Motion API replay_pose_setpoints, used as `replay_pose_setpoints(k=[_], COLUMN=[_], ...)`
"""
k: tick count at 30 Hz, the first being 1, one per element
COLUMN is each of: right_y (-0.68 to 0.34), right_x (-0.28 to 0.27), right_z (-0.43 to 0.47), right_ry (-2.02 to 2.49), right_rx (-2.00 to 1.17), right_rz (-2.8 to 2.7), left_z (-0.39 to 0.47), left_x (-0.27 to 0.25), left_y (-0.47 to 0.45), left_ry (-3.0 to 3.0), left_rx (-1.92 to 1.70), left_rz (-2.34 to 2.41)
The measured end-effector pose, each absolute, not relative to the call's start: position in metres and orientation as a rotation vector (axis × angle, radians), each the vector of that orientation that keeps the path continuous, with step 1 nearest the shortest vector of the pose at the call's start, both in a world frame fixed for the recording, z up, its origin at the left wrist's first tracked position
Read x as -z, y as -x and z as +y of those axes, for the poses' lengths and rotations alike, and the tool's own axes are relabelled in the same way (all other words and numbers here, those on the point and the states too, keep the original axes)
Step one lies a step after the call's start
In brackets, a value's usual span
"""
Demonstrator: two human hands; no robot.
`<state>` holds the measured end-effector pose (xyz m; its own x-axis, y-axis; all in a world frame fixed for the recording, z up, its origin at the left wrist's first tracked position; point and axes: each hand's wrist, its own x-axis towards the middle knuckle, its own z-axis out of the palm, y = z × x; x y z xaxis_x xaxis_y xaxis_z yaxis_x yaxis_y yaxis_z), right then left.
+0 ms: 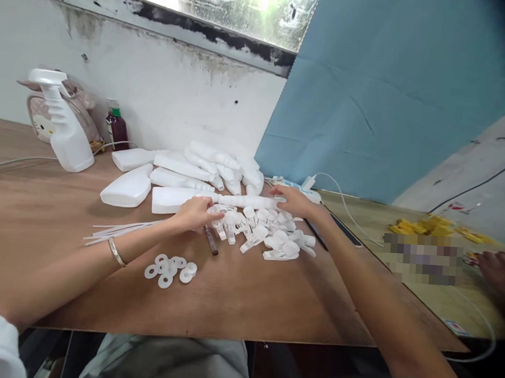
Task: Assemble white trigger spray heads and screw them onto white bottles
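My left hand (197, 213) is over the table, with thumb and fingers apart. It is beside a white spray bottle body (166, 199) lying on its side and the left edge of a pile of white trigger spray heads (254, 229). My right hand (297, 202) reaches to the right end of a long white plastic piece (247, 202), fingers spread around that end; whether it grips is unclear. Behind both hands lie several more white bottles (180, 178). A dark brown pen-like stick (210, 240) lies below my left hand.
White ring washers (165, 279) and thin white tubes (117, 232) lie at the front left. An assembled spray bottle (69, 138) stands by a pink bag (42, 123) and a dark bottle (118, 129). Yellow pieces (425, 225) and another person's hand (498, 272) are on the right.
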<state>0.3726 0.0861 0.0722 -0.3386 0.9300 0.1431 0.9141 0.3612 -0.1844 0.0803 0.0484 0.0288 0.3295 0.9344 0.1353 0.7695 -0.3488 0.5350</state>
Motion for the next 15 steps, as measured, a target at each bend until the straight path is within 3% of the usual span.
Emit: replay_pose_setpoints(k=[15], right_y=[-0.404], right_x=[-0.053], right_z=[0.106], right_ry=[1.704], right_rx=[-0.235], right_rz=[-2.352], left_z=[0.062], left_x=[-0.02], left_y=[-0.087], left_ry=[-2.258], left_rx=[-0.386], left_rz=[1.509])
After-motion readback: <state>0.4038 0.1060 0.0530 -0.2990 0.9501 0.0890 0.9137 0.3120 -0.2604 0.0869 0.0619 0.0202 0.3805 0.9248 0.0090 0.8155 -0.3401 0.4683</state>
